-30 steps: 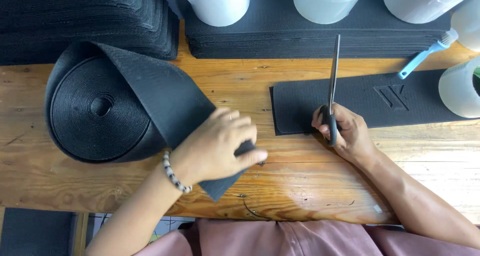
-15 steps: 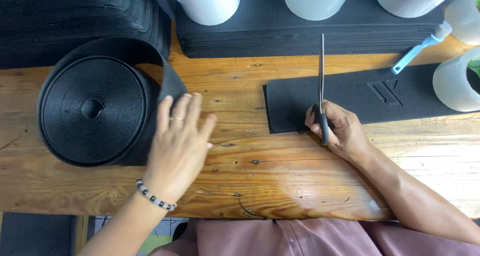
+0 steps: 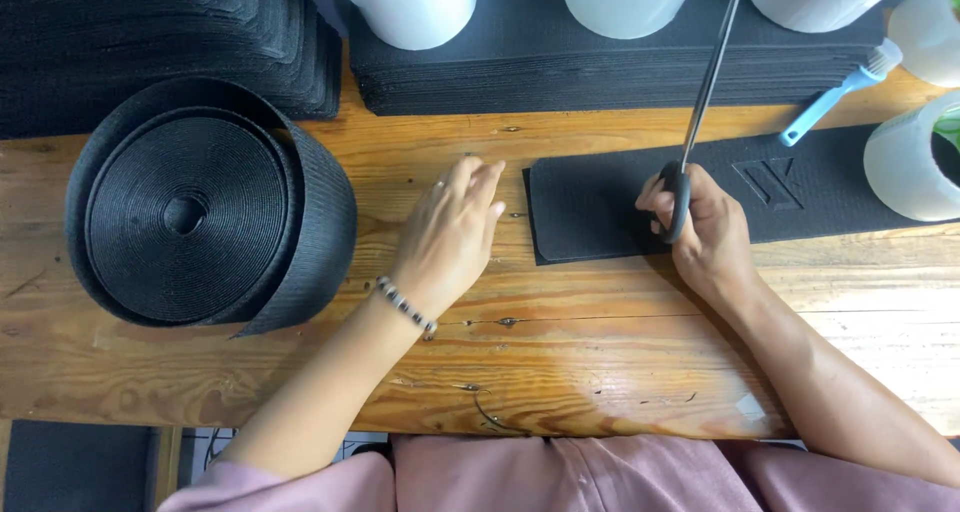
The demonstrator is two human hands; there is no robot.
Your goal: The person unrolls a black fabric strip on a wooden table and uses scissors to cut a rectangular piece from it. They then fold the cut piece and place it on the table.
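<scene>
Left hand (image 3: 450, 237) off the webbing roll (image 3: 205, 207), now nearer the black strip (image 3: 600, 207).

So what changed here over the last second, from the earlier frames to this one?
The left hand let go of the loose end of the black webbing roll and moved right across the wooden table, now flat beside the cut black strip. The webbing's free end has sprung back against the roll. The right hand holds the scissors over the strip as before.

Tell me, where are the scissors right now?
In the head view, the scissors are in the person's right hand, right of centre. Their blades point up over the flat black strip toward the stack of black sheets.
</scene>
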